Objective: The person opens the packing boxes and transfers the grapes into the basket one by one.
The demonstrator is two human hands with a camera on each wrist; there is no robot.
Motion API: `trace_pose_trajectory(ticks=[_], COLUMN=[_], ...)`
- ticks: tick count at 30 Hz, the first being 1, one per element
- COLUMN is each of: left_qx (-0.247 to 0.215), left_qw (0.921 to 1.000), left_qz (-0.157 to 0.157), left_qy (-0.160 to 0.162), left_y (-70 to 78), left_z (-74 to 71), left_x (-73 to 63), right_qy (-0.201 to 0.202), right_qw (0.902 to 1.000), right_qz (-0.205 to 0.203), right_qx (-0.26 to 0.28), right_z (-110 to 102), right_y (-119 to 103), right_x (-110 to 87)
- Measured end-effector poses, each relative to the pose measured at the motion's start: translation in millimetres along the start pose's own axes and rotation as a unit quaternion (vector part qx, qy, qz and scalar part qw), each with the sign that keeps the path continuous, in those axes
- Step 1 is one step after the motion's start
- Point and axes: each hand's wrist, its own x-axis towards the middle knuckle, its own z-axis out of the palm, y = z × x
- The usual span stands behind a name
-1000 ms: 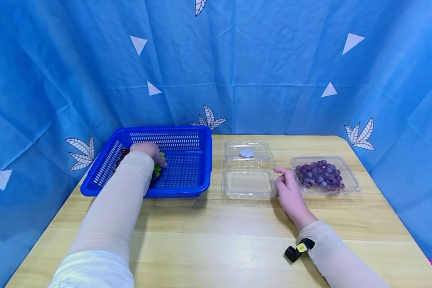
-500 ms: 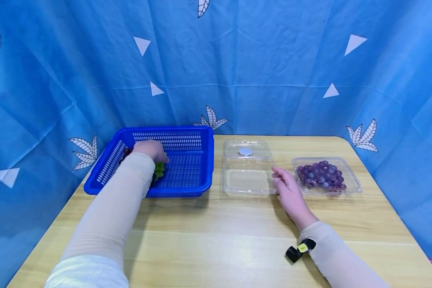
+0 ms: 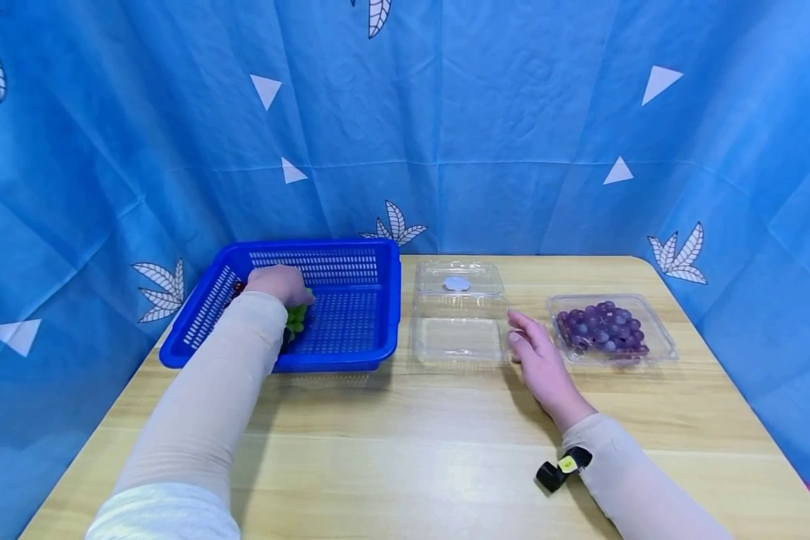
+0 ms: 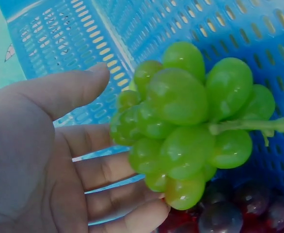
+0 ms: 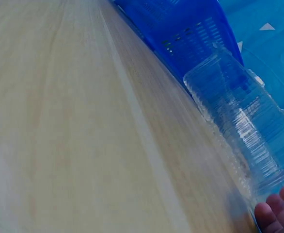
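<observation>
In the head view my left hand [image 3: 279, 285] reaches down into the blue basket [image 3: 337, 361]. The left wrist view shows its fingers extended against one side of a bunch of green grapes [image 4: 183, 131], the thumb standing apart from them. A pale stem sticks out at the bunch's far side. Dark red grapes [image 4: 220, 218] lie below it in the basket. My right hand [image 3: 543, 367] rests at the right edge of a clear plastic clamshell box [image 3: 459, 341], fingers loosely bent. That box lies unfolded, lid toward the back, with nothing inside.
Right of my right hand, another clear box [image 3: 658, 341] contains purple grapes [image 3: 601, 328]. A blue curtain [image 3: 513, 112] with white prints hangs around the back and sides of the wooden table [image 3: 405, 465]. A black wrist camera [image 3: 551, 475] sits by my right sleeve.
The unfolded clamshell box has shifted slightly left, with my right fingers following at its edge. My left hand stays in the basket by the green grapes.
</observation>
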Motion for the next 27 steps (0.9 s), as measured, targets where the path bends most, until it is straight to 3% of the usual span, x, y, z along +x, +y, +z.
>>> trace_pose_trajectory(ticks=[10,17,27], left_qx=[0.036,0.028,0.039], left_qw=[0.9979,0.9951,0.9842], left_qz=[0.034,0.069,0.12], left_qy=[0.043,0.066,0.125], left_y=[19.6,34.0,58.3], left_z=[-13.6,-22.5,-36.8], left_x=[-10.9,-24.0,-44.0], right_qy=[0.002,0.017,0.013], right_qw=[0.9998,0.9969,0.9917], right_qz=[-0.015,-0.062,-0.107], right_qx=[-0.015,-0.045,-0.071], right_z=[-1.9,-0.5,0.6], right_y=[-2.4,-11.0,-31.1], right_x=[-3.2,-2.8,-7.0])
